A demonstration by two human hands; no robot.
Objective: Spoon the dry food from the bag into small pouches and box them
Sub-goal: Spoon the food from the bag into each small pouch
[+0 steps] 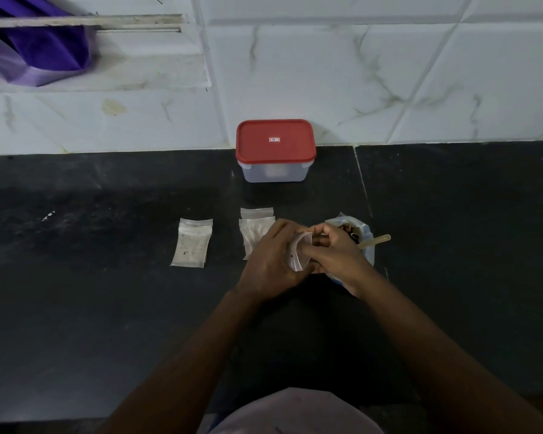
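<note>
Pouch held above surface beside food bag | fingers of left hand and right hand closed, pinching its mouth | judged light, limp, slippery film; best gripped at rim | box lidded behind.

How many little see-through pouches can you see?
4, maybe more hidden. One lies alone at the left, two overlap in a pile behind the left hand, and one is held between both hands.
</note>
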